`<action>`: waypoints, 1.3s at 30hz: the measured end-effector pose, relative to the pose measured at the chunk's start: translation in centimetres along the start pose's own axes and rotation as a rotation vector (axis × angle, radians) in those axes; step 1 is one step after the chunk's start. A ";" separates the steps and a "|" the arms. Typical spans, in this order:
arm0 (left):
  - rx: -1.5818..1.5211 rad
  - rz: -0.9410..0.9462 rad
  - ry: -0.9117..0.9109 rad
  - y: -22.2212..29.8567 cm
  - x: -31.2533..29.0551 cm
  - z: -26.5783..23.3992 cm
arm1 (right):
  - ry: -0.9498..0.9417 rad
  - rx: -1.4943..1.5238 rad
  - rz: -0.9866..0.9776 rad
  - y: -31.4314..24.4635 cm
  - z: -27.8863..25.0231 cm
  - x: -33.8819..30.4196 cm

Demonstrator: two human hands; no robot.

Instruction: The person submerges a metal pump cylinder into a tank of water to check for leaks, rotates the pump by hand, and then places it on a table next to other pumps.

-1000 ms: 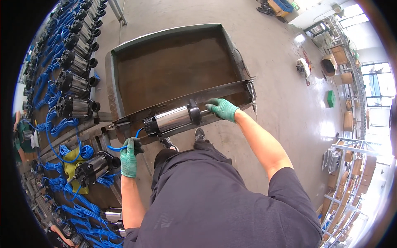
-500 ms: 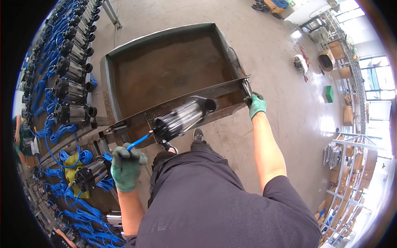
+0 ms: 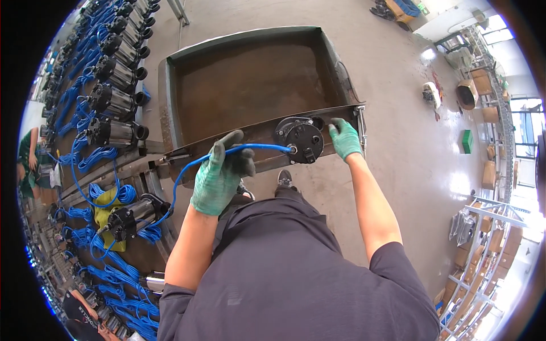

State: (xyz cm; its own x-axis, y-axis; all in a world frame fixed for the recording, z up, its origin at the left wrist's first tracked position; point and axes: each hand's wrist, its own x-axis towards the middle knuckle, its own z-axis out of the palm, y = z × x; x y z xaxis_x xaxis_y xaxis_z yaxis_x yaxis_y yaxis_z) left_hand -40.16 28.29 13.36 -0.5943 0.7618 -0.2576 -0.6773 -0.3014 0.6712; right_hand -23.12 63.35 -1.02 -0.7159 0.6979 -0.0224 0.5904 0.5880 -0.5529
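Note:
A submersible pump [image 3: 304,141] with a round black top stands upright at the near side of a water tank [image 3: 169,102], by a metal crossbar [image 3: 227,136]. From its top a blue cable [image 3: 261,146] runs left, past my left hand, then down to the lower left. My left hand [image 3: 219,179], in a green and grey glove, has its fingers apart, with the cable lying across them. Just right of the pump, near its black outlet [image 3: 318,123], my right hand [image 3: 344,141], gloved alike, is open with nothing in it.
Another pump [image 3: 133,219] lies to the left on a bench, by a yellow cloth [image 3: 108,199] and coiled blue cables [image 3: 119,267]. Several pumps [image 3: 116,132] line the far left. A person [image 3: 31,159] is at the left edge. At right stand a metal rack [image 3: 483,256] and a green box [image 3: 467,141].
The pump has gone from tilted and blurred to upright, further right. My left hand has moved right and up and opened. The right hand has left the crossbar's end and come beside the pump.

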 end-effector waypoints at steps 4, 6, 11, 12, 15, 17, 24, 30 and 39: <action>-0.081 -0.001 0.099 1.1 0.4 0.7 | -0.147 -0.105 0.114 -2.9 2.8 1.6; -0.016 0.132 0.086 1.0 0.7 0.7 | -0.191 -0.206 0.158 -4.9 1.9 2.1; -0.048 0.328 0.000 2.9 -0.4 -0.6 | -0.265 -0.271 0.198 -7.8 -0.2 0.3; -0.052 0.367 0.057 3.1 -0.6 -1.0 | -0.266 -0.269 0.200 -7.5 0.4 -0.3; 0.016 0.368 0.059 3.5 -0.2 -0.6 | -0.214 -0.080 0.222 -5.4 3.5 -1.3; 0.075 0.244 -0.040 2.9 0.8 0.6 | -0.197 -0.041 0.215 -3.7 5.7 -1.3; -0.078 0.123 0.073 1.2 1.1 0.1 | -0.211 -0.125 0.207 -3.7 6.8 -1.1; -0.073 0.091 0.083 1.2 1.0 0.1 | -0.183 -0.082 0.191 -2.5 7.8 -1.0; -0.131 0.072 0.097 1.0 1.0 0.1 | -0.195 -0.067 0.153 -0.3 9.4 -0.5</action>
State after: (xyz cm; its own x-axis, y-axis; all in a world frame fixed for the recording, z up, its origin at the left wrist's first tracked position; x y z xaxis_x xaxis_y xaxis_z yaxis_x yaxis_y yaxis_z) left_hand -41.34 28.83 13.85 -0.6778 0.6789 -0.2822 -0.6785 -0.4297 0.5958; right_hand -26.47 58.93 -8.68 -0.6705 0.6928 -0.2655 0.7163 0.5113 -0.4748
